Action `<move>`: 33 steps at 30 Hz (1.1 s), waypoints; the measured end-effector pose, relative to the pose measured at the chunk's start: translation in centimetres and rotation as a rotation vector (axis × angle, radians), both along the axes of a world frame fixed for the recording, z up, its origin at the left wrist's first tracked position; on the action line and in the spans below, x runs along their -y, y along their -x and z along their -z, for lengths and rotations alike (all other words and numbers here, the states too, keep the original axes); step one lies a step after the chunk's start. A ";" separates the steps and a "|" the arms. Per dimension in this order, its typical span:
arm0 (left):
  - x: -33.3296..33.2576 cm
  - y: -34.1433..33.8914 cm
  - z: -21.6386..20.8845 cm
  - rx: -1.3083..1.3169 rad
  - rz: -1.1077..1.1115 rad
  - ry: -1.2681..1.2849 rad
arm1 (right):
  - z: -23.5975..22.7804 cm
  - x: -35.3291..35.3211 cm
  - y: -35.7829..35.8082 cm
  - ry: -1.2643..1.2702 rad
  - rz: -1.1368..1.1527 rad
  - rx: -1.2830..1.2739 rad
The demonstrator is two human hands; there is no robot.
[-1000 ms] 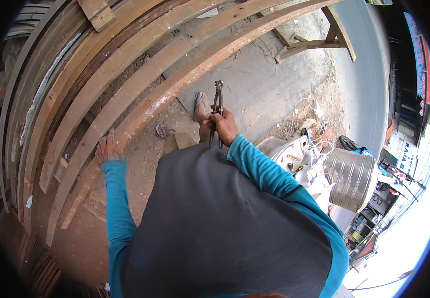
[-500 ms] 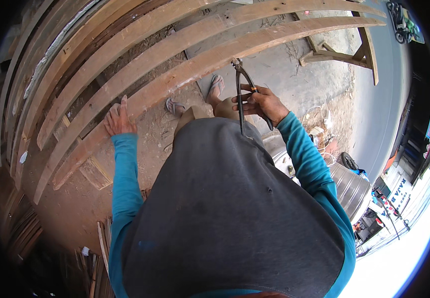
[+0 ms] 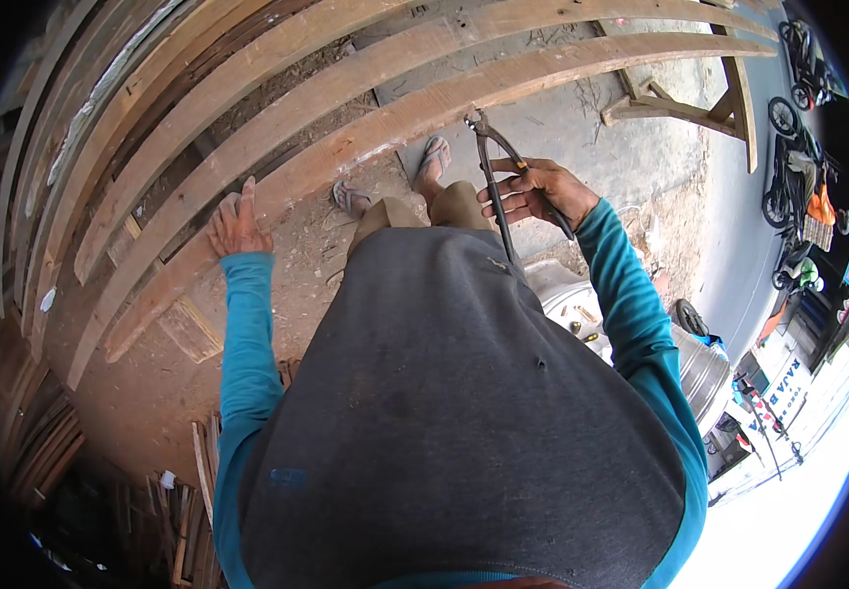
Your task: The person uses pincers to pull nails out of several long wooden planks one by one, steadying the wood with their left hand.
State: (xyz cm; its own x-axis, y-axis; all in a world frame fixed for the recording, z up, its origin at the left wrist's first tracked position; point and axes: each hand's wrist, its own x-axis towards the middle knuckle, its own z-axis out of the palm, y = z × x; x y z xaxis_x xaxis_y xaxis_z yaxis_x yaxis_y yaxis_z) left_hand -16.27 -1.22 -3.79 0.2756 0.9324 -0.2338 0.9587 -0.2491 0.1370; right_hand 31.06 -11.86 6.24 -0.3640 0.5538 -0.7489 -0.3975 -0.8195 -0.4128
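Observation:
My left hand grips the edge of the nearest long wooden plank, toward its left end, fingers over the wood. My right hand holds a pair of dark pincers by the handles, which are spread apart. The pincers' jaws point away from me and meet the near edge of the same plank, right of its middle; whether they bite on anything there is too small to tell. One handle tip is hard to see against my dark shirt.
More planks lie side by side beyond the nearest one. A wooden trestle stands at the far right. Beside my right arm is a round metal container with small items on top. Scrap wood lies lower left; motorcycles stand on the road.
My right hand and the pincers have shifted slightly right in the view, the jaws still at the plank edge. The view has turned a little, showing more motorcycles. My left hand stays on the plank.

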 end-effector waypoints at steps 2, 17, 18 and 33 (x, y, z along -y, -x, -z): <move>0.0 0.1 0.3 0.013 0.004 -0.015 | 0.1 0.2 0.2 0.026 0.028 0.016; 0.0 -0.5 -0.2 -0.072 -0.015 -0.007 | 1.3 0.1 4.0 0.255 0.293 -0.100; 0.1 -0.7 -0.5 -0.086 -0.012 -0.005 | 1.2 0.2 5.8 0.230 0.356 -0.029; -1.0 -0.5 -1.1 -0.135 -0.012 0.069 | 1.5 0.5 10.8 -0.112 0.310 0.450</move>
State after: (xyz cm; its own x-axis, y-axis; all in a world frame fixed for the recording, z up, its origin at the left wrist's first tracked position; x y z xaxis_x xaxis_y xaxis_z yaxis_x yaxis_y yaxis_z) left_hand -15.79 -0.25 -2.64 0.2264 0.9157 -0.3319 0.9724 -0.2321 0.0229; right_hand 20.24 -12.32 4.77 0.1705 0.6693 -0.7231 -0.3776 -0.6335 -0.6754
